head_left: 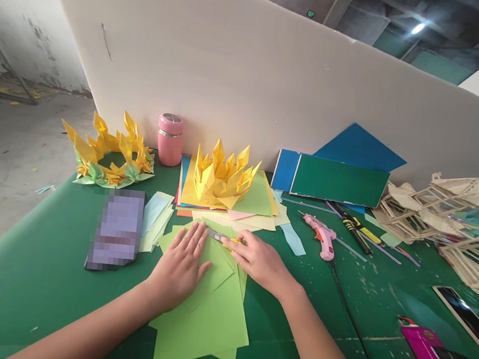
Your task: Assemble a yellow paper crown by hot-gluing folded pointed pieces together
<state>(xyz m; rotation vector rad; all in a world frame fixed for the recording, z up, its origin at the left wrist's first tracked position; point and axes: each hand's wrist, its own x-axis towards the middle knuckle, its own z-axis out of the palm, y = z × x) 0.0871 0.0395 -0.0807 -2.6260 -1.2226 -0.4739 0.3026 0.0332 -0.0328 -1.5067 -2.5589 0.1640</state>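
Observation:
Several sheets of light green paper [213, 312] lie overlapped on the green table in front of me. My left hand [185, 259] rests flat on the upper sheets, fingers stretched out and thumb apart. In my right hand [259, 260] is a utility knife [215, 233], its yellow handle partly hidden by the fingers. The blade points left and lies against the paper near its top edge, close to my left fingertips. Just behind the sheets stands a folded yellow paper crown [225, 178] on a stack of coloured paper [263, 196].
At left are a yellow and green paper crown [112, 153], a pink jar [170, 140] and a pixelated purple item [118, 227]. On the right lie a pink glue gun [322, 237] with its cord, pliers [349, 224], wooden stick models [415, 205], a phone [467, 317] and a magenta power strip [430, 350].

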